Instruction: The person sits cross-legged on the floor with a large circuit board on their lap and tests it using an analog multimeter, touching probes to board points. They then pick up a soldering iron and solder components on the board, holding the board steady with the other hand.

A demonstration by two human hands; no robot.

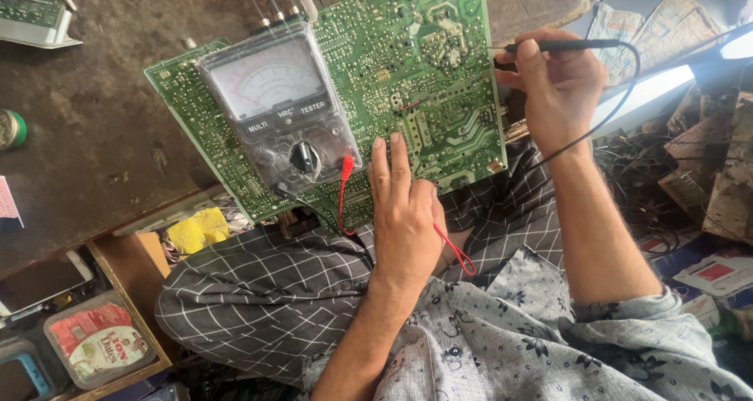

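Your left hand lies flat on big green circuit board, fingers straight, thin red wire running under palm. Board rests on your lap. Grey dial meter sits on board. Farther off, your right hand pinches thin black probe at board edge.

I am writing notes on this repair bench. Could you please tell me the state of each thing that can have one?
Analog multimeter: lying face up on the board, red lead plugged in.
Green circuit board: solder side up, resting over the lap and the bench edge.
Black probe: held in the right hand, tip towards the board.
Left hand: fingers pressed on the board, red wire under it.
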